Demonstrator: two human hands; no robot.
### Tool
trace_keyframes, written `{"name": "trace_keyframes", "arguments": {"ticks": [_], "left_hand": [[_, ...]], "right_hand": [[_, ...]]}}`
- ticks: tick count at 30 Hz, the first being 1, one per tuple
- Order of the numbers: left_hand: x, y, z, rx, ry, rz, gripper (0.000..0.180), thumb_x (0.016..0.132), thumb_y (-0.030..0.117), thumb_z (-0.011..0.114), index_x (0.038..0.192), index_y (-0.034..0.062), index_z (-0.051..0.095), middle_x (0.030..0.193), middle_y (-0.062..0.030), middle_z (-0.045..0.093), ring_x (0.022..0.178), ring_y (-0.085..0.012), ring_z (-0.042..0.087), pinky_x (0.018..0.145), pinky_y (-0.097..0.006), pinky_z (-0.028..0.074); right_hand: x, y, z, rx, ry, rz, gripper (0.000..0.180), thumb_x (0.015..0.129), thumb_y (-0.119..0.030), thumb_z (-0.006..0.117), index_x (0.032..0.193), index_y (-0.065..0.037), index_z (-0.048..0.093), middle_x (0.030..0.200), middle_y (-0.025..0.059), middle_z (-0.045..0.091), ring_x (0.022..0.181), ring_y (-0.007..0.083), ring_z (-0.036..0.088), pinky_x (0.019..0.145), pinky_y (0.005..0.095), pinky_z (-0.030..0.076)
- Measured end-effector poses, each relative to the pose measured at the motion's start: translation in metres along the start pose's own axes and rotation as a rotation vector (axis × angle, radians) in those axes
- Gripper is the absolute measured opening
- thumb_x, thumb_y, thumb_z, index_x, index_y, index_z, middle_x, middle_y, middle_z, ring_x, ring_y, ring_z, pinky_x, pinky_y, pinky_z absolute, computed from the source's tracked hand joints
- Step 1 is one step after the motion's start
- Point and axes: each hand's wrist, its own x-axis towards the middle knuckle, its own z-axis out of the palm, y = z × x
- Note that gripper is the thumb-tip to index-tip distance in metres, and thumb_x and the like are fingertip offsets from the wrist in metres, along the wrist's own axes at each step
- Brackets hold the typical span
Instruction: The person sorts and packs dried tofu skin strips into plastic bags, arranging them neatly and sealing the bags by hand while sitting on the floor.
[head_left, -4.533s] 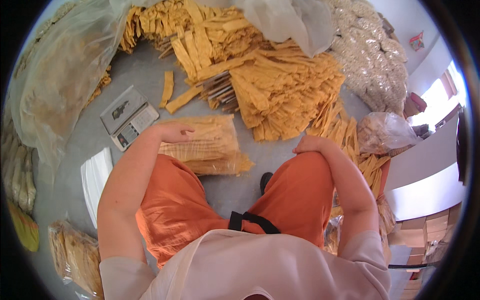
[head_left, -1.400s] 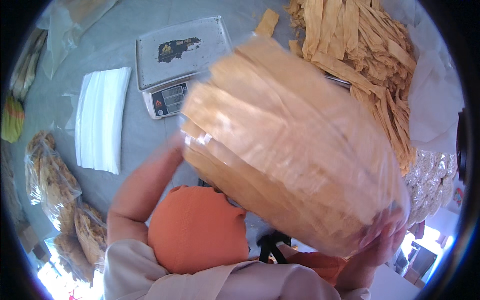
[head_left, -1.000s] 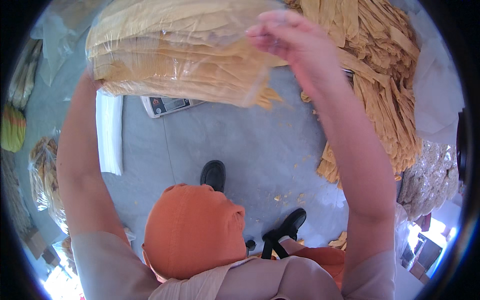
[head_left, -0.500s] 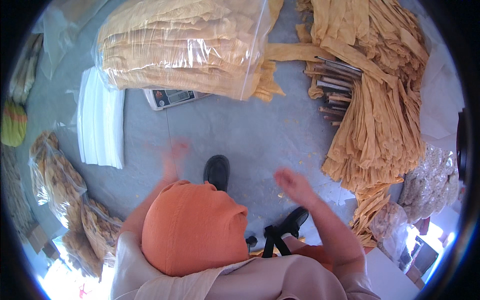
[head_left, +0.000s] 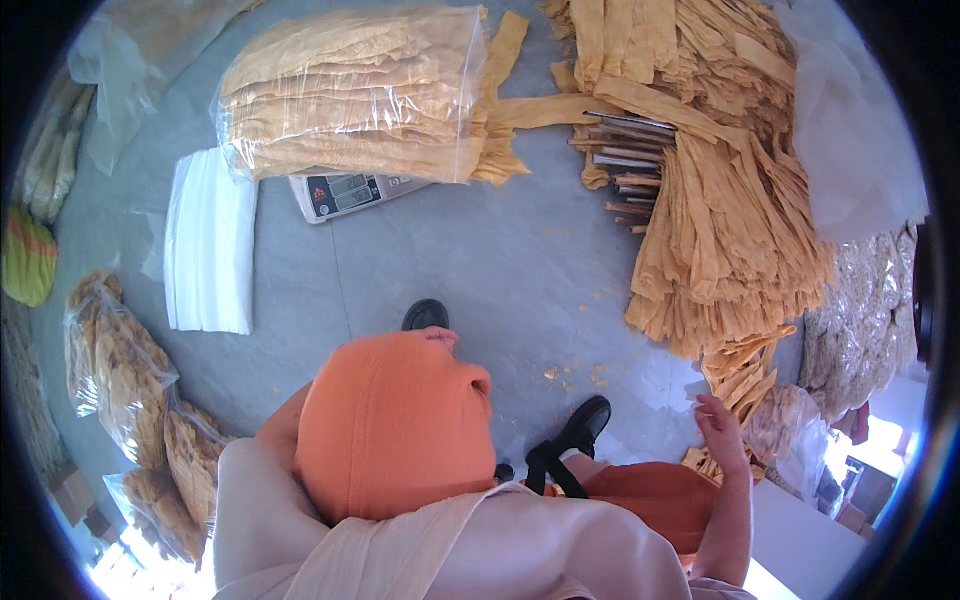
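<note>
Just one view here, a head-worn fisheye looking pretty much straight down over the knee [head_left: 395,420] to the floor [head_left: 480,260]. The scale [head_left: 350,190] sits further out up top, and edges bend near the rim.

Bagged bundle [head_left: 355,95] now resting on scale [head_left: 350,190], released; right hand [head_left: 722,425] dropped beside knee, left hand tucked away.

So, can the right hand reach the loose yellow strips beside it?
Probably yes: the right hand hangs open next to the loose yellow strips by the knee, and nothing lies between them.
</note>
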Motion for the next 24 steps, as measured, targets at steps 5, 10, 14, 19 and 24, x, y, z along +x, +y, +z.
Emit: {"name": "trace_keyframes", "arguments": {"ticks": [5, 10, 14, 19, 24], "left_hand": [[0.032, -0.002, -0.015, 0.008, 0.024, -0.041, 0.027, 0.092, 0.018, 0.058, 0.117, 0.0094, 0.062, 0.110, -0.0044, 0.063, 0.100, -0.0143, 0.059, 0.082, -0.033, 0.048], [0.046, 0.053, -0.055, 0.198, 0.104, 0.148, 0.028, 0.092, 0.018, 0.058, 0.119, 0.0098, 0.062, 0.110, -0.0033, 0.064, 0.098, -0.0130, 0.060, 0.080, -0.033, 0.050], [0.020, 0.195, -0.052, 0.423, 0.262, 0.577, 0.030, 0.094, 0.024, 0.058, 0.122, 0.0154, 0.061, 0.111, 0.0017, 0.062, 0.099, -0.0081, 0.056, 0.083, -0.024, 0.042], [-0.071, 0.314, 0.095, 0.566, 0.234, 0.712, 0.027, 0.097, 0.017, 0.051, 0.120, 0.0067, 0.060, 0.106, -0.0008, 0.061, 0.099, -0.0089, 0.055, 0.090, -0.026, 0.042], [-0.171, 0.309, 0.213, 1.336, -0.430, 0.691, 0.031, 0.091, 0.014, 0.057, 0.120, 0.0048, 0.057, 0.110, -0.0084, 0.061, 0.103, -0.0198, 0.058, 0.092, -0.031, 0.045]], "right_hand": [[-0.042, 0.045, -0.038, -0.072, 0.024, 0.102, 0.032, 0.087, -0.013, 0.064, 0.117, -0.005, 0.059, 0.090, 0.0117, 0.066, 0.082, 0.0185, 0.064, 0.074, 0.0303, 0.051], [-0.054, 0.033, -0.037, 0.179, -0.235, 0.160, 0.029, 0.090, -0.017, 0.061, 0.116, -0.004, 0.061, 0.092, 0.0104, 0.067, 0.083, 0.0160, 0.064, 0.074, 0.0296, 0.051], [-0.043, 0.006, -0.034, 0.223, -0.210, -0.100, 0.031, 0.091, -0.025, 0.060, 0.115, -0.005, 0.062, 0.095, 0.0109, 0.068, 0.085, 0.0177, 0.064, 0.077, 0.0305, 0.050], [-0.023, 0.005, -0.043, 0.030, -0.220, -0.222, 0.037, 0.090, -0.035, 0.059, 0.115, -0.007, 0.063, 0.100, 0.0153, 0.067, 0.094, 0.0275, 0.063, 0.084, 0.0377, 0.049], [0.017, 0.037, -0.040, 0.038, -0.166, -0.265, 0.041, 0.089, -0.034, 0.058, 0.120, -0.008, 0.060, 0.108, 0.0139, 0.066, 0.098, 0.0282, 0.063, 0.086, 0.0381, 0.049]]}}
